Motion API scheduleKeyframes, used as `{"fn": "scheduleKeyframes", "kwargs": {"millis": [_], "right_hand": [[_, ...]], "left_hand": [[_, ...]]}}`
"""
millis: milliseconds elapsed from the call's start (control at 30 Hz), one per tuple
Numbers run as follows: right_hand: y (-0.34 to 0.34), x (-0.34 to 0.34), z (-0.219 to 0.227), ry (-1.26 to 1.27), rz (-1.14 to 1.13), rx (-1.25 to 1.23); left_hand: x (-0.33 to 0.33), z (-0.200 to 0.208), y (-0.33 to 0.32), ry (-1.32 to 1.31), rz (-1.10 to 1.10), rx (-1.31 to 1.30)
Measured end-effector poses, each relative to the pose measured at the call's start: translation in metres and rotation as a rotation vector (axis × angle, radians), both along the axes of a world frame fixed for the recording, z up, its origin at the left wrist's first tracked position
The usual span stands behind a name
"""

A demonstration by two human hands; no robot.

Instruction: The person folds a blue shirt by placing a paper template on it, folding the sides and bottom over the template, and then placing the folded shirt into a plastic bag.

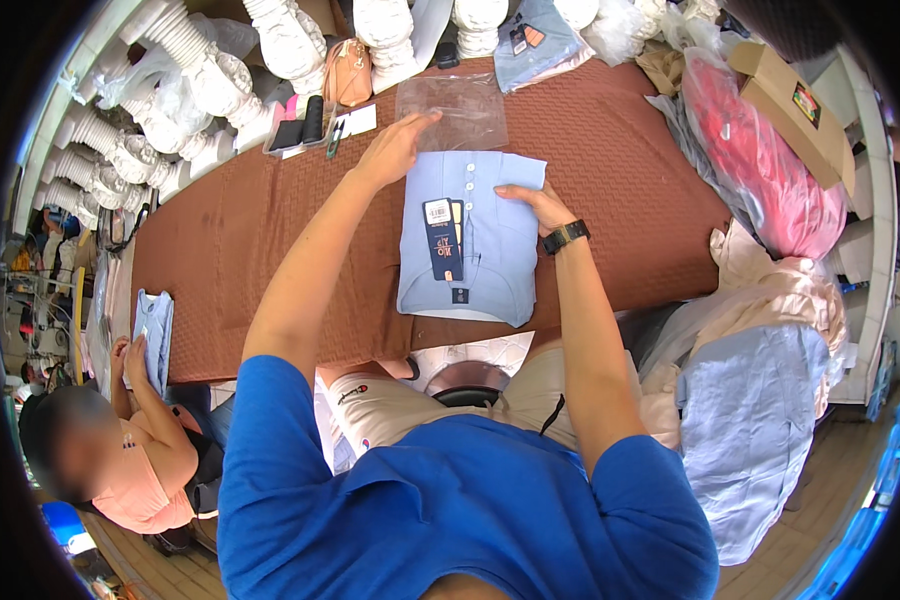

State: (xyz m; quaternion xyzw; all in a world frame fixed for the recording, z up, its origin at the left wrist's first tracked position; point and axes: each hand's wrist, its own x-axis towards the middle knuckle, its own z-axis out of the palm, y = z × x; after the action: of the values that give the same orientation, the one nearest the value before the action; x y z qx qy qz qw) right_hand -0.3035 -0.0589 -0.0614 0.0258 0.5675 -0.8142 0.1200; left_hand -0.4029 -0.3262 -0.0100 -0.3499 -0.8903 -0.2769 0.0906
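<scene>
A folded light blue shirt (505,240) lies on the brown cloth in front of me, its buttons toward the far side and its collar opening toward me. Dark hang tags (444,245) rest on its front. My right hand (540,205), with a dark watch on the wrist, grips the shirt's far right edge, thumb on top and fingers underneath. Just beyond the shirt lies a flat clear plastic bag (470,112). My left hand (395,145) is closed at the bag's near left part, its fingertips on the film.
The table has a brown textured cloth (300,230). At its far edge stand white balusters (295,45), a tray with black items (300,125), a brown pouch (348,75) and another bagged shirt (540,45). Bagged red clothing (760,150) and piled garments (750,400) lie right. Another person (135,450) handles a shirt at left.
</scene>
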Motion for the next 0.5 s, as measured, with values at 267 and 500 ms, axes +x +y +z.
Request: {"fn": "scheduleKeyframes", "kwargs": {"millis": [267,500], "right_hand": [[0.0,0.005,-0.004,0.018,-0.088,0.02],[0.0,0.005,-0.014,-0.006,-0.125,0.012]], "left_hand": [[0.038,-0.003,0.009,0.247,-0.039,-0.266],[0.085,-0.02,0.024,0.164,0.043,-0.271]]}}
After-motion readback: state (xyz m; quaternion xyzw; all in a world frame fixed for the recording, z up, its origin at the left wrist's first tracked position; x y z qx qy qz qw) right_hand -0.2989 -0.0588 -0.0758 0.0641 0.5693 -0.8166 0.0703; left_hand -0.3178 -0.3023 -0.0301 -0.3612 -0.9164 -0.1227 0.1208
